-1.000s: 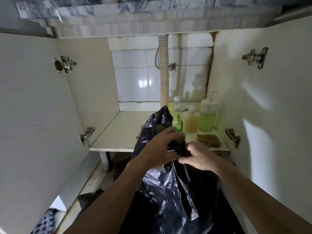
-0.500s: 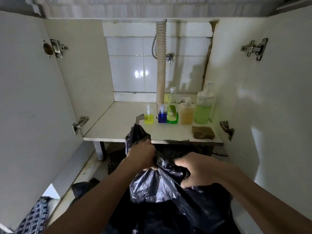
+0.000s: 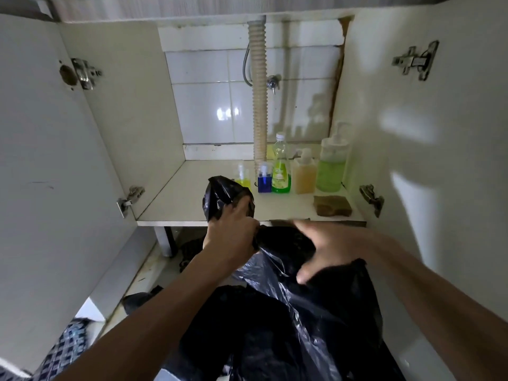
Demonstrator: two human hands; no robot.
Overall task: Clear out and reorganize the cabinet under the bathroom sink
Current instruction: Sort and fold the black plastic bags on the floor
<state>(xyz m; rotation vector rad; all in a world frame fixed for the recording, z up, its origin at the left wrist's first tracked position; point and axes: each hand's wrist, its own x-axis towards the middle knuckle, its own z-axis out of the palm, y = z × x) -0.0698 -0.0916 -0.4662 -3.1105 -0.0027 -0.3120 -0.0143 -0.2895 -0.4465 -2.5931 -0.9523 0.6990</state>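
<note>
Currently my left hand (image 3: 233,232) clamps the gathered neck of the black bag (image 3: 288,312), below the shelf (image 3: 192,210) edge. My right hand (image 3: 327,243), blurred, looks spread and empty. Risk: one-handed hold slips, or the neck swings into the bottles (image 3: 280,171) just beyond.

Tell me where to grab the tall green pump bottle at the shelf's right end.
Grip the green pump bottle around its wide body, coming from the front. The pump head is thin, the amber bottle stands close on its left, and the cabinet wall is close on its right.
</note>
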